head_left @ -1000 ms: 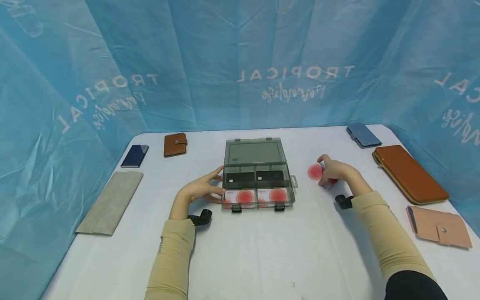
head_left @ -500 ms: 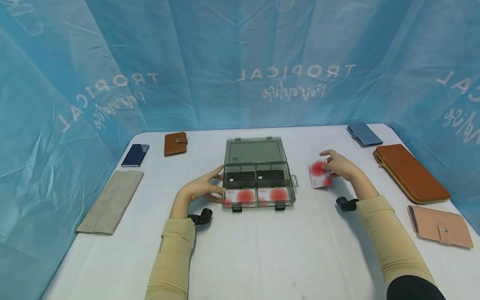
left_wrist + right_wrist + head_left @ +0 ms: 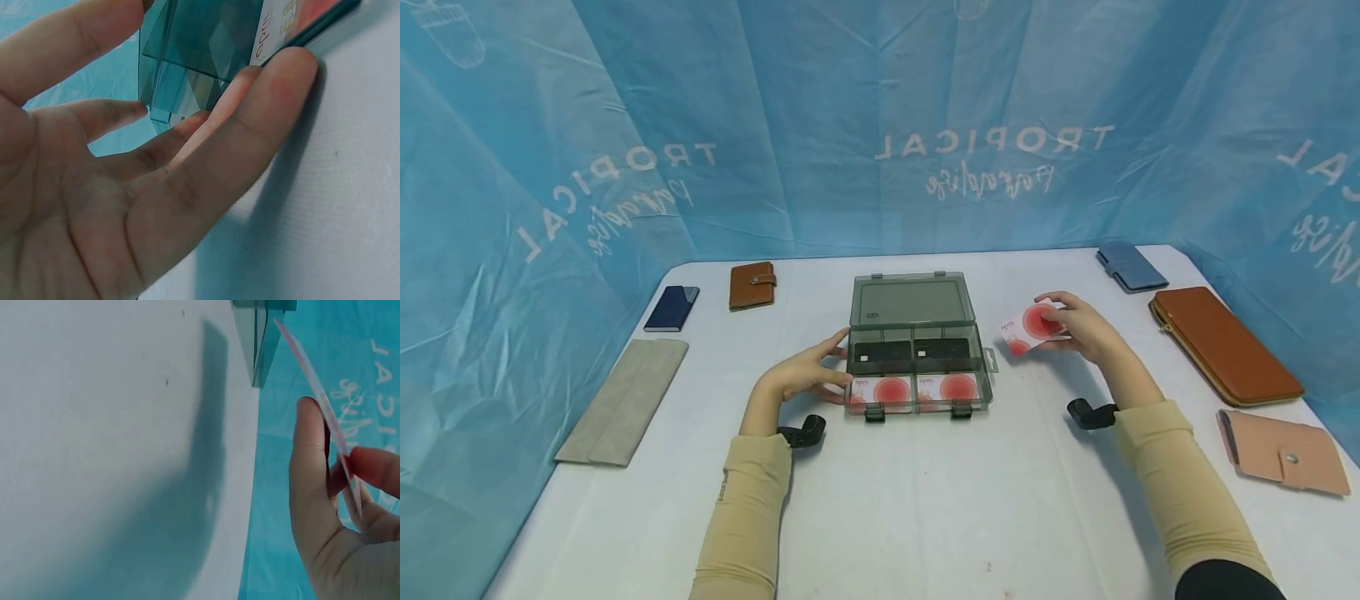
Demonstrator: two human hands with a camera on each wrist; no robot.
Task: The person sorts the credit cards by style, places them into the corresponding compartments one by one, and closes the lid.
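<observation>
My right hand (image 3: 1078,327) pinches a white card with red circles (image 3: 1033,325) between thumb and fingers, held above the table to the right of the box; the right wrist view shows the card (image 3: 319,394) edge-on. A smoky-green clear plastic box (image 3: 912,304) lies with its lid open in the middle. Two black cards (image 3: 882,357) sit in its back compartments and two red-and-white cards (image 3: 880,390) in its front ones. My left hand (image 3: 801,375) touches the box's left side with fingers extended; the left wrist view shows fingertips against the box wall (image 3: 187,69).
At left lie a grey sleeve (image 3: 622,402), a navy card holder (image 3: 672,308) and a brown snap wallet (image 3: 752,286). At right are a blue wallet (image 3: 1131,267), a brown zip wallet (image 3: 1225,346) and a pink snap wallet (image 3: 1285,451). Blue cloth (image 3: 820,125) hangs behind the white table.
My right hand has picked the red-and-white card up from the table, tilted it and carried it a little left towards the box. My left hand stays at the box's side.
</observation>
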